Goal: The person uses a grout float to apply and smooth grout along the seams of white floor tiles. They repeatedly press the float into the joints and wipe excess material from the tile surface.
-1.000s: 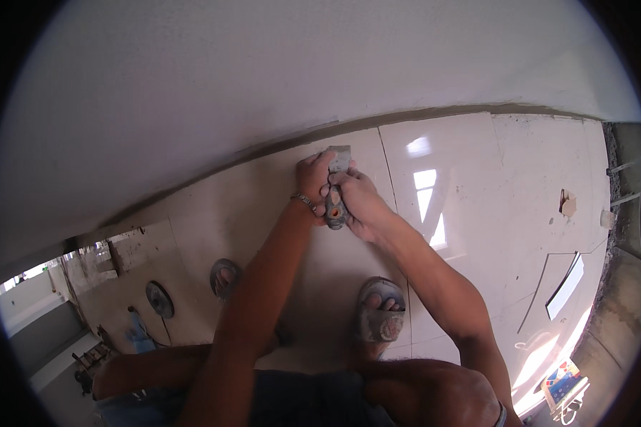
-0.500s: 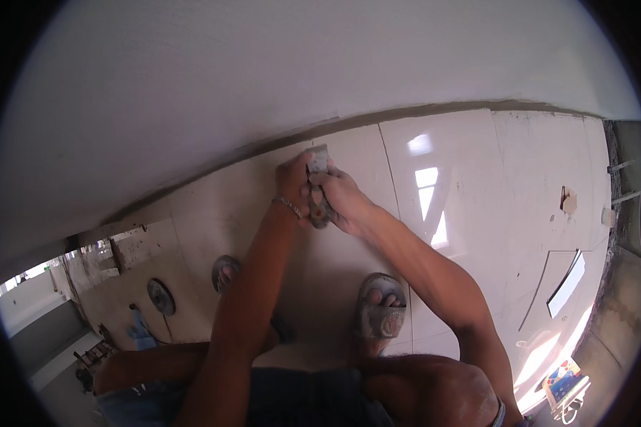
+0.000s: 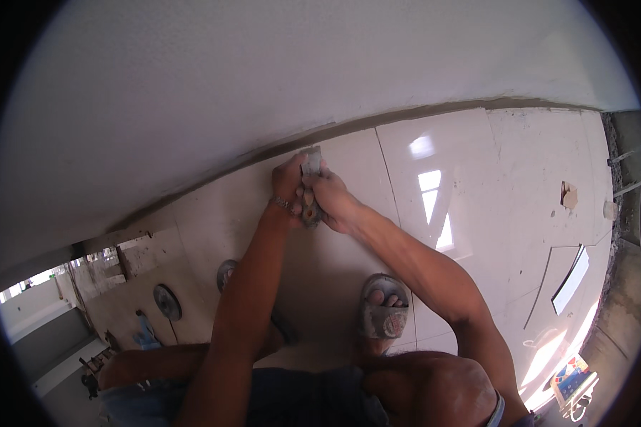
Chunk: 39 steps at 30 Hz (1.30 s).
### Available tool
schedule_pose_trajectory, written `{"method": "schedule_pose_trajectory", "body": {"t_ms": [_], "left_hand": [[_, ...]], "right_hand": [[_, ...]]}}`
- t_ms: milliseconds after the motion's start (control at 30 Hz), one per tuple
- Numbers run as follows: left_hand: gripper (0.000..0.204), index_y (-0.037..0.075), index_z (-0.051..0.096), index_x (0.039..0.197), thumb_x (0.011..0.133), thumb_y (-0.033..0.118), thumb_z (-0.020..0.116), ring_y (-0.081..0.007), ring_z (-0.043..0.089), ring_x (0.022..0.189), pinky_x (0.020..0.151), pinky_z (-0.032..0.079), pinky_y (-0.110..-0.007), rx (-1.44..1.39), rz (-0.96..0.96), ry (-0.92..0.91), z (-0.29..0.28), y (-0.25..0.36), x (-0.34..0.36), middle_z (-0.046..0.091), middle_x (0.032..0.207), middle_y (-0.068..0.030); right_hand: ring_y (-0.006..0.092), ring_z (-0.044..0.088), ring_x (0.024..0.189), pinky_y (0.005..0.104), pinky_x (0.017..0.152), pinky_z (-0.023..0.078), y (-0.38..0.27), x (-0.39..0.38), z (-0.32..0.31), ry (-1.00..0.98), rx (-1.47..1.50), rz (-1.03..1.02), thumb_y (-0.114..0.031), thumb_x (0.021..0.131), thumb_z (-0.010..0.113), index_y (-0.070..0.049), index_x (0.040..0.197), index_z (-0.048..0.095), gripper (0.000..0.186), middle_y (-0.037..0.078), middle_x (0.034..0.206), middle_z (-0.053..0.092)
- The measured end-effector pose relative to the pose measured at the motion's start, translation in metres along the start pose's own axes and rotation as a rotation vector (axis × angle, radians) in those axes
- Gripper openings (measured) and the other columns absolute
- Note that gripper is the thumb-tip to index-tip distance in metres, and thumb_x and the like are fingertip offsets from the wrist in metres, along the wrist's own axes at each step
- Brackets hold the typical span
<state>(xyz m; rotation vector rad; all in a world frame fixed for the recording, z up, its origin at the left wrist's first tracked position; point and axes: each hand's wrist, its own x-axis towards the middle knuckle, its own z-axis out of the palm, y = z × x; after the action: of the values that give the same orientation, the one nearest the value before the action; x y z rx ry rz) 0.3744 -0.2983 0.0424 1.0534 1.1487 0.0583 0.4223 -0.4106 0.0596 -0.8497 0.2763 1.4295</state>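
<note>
Stretching across the head view, a glossy floor [image 3: 349,249] of cream tiles runs up to a plain pale wall [image 3: 320,57], with a rough grey strip [image 3: 420,112] along the line where they meet. Thin dark joints divide the tiles, and a bright window reflection [image 3: 430,196] shines on them right of the hands. At the far right, the tiling ends in a ragged edge beside a duller, brownish surface [image 3: 619,299].

Counted out: one flat-bladed scraper [image 3: 311,165], near the foot of the wall, blade toward it; whether the blade touches the tile I cannot tell. Two bare hands hold it, the left hand [image 3: 286,182] beside the blade and the right hand [image 3: 336,201] at the handle, the fingers of both curled around it. One bracelet [image 3: 283,205] circles the left wrist.

Two dusty sandals [image 3: 384,320] are on the feet. Farther out lie one round grey disc [image 3: 167,302], one blue item [image 3: 147,336], one tan fragment [image 3: 569,196], one white strip [image 3: 570,282] and one colourful printed package [image 3: 570,377].
</note>
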Motion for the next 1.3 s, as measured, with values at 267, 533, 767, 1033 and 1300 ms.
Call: {"method": "schedule_pose_trajectory", "body": {"t_ms": [267,533,767,1033,1300], "left_hand": [[0.035,-0.004,0.074,0.095,0.095,0.027,0.060,-0.0202,0.069,0.066,0.059,0.055,-0.034,-0.062,-0.041,0.057,-0.001,-0.002,0.004,0.075,0.086,-0.0128],[0.037,-0.004,0.074,0.093,0.095,0.030,0.059,-0.0186,0.068,0.063,0.056,0.054,-0.034,0.070,0.033,-0.115,-0.023,-0.036,0.031,0.074,0.081,-0.0120],[0.034,0.000,0.076,0.086,0.092,0.032,0.063,-0.0147,0.058,0.048,0.042,0.045,-0.032,-0.191,-0.122,-0.127,0.005,-0.029,0.033,0.070,0.071,-0.0062],[0.034,0.000,0.075,0.090,0.091,0.033,0.064,-0.0153,0.054,0.044,0.038,0.041,-0.033,0.012,-0.086,-0.099,0.014,-0.015,0.035,0.066,0.066,-0.0057],[0.033,0.004,0.074,0.088,0.089,0.037,0.071,-0.0163,0.050,0.042,0.036,0.040,-0.038,0.109,-0.156,-0.019,0.034,-0.015,0.028,0.055,0.061,-0.0034]], "right_hand": [[0.0235,0.062,0.070,0.0474,0.059,0.064,-0.008,-0.004,0.006,0.014,0.025,0.051,-0.015,0.107,0.041,-0.007,0.119,0.041,0.014,0.009,0.093,0.054],[0.0212,0.060,0.069,0.0441,0.059,0.061,0.017,-0.028,0.021,0.138,0.126,-0.068,-0.014,0.106,0.043,-0.009,0.114,0.044,0.010,0.008,0.089,0.054],[0.0202,0.058,0.065,0.0362,0.049,0.049,-0.003,-0.024,0.024,0.227,0.209,-0.065,-0.013,0.104,0.045,-0.008,0.109,0.045,0.007,0.008,0.088,0.054],[0.0201,0.055,0.061,0.0362,0.047,0.048,-0.016,-0.024,0.011,0.196,0.181,-0.091,-0.011,0.103,0.044,-0.007,0.109,0.045,0.008,0.008,0.086,0.055],[0.0211,0.055,0.066,0.0404,0.049,0.049,-0.027,-0.027,-0.016,0.155,0.201,-0.073,-0.008,0.102,0.043,-0.018,0.122,0.042,0.022,0.008,0.090,0.052]]}}
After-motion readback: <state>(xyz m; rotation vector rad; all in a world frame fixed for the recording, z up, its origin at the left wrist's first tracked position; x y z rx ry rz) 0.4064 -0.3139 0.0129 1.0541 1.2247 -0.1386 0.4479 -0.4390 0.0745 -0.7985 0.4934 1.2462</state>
